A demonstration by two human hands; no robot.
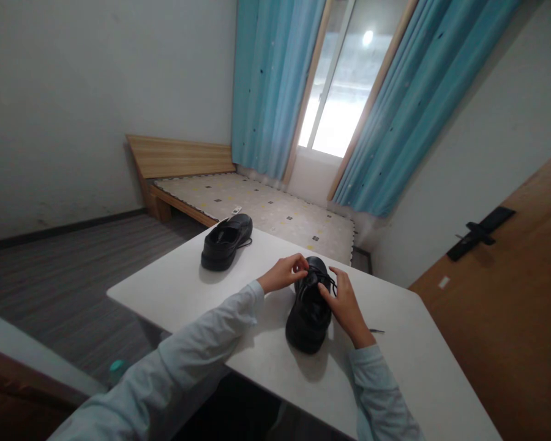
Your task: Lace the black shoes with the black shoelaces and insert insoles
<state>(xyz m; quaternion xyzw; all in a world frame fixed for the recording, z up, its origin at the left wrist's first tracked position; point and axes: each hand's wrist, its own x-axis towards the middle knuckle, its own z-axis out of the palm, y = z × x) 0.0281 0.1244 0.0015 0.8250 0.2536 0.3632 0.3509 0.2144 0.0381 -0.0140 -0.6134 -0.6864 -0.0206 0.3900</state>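
Observation:
A black lace-up shoe (307,324) stands on the white table (417,361), its heel toward me and its toe pointing away. At the left side of its lacing, my left hand (284,272) is closed in a pinch on the black shoelace (316,278); the exact grip is small in view. On the other side, my right hand (344,300) has thumb and index finger apart, with the thumb touching the shoe near its opening. Loose lace loops show between those fingers. The matching black shoe (226,242) sits farther left, with a lace end trailing beside it.
A thin dark strip (376,331) lies on the table right of my right wrist. Beyond the table is a bed with a patterned mattress (275,208) and wooden headboard (183,156). A wooden door (500,294) stands at right; blue curtains (275,79) flank the window.

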